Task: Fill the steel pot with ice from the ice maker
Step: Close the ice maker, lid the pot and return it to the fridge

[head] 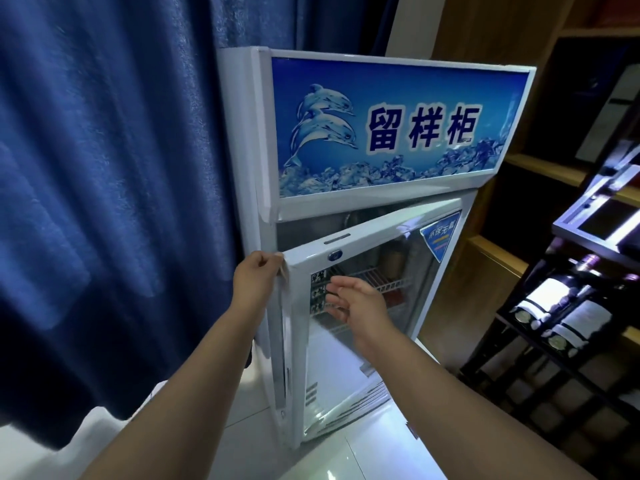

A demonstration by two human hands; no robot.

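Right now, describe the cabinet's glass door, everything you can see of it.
The glass door has a white frame, seemingly plastic, with a small blue badge on its top rail and a blue sticker in the upper right corner. It stands ajar, its left edge swung out from the cabinet. The left grip holds its upper left corner. The right grip is open before the pane, contact unclear. Wire shelves show through.

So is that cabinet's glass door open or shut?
Partly open. The glass door stands swung out from the cabinet, a gap showing behind its top edge, and the left hand grips its upper corner.
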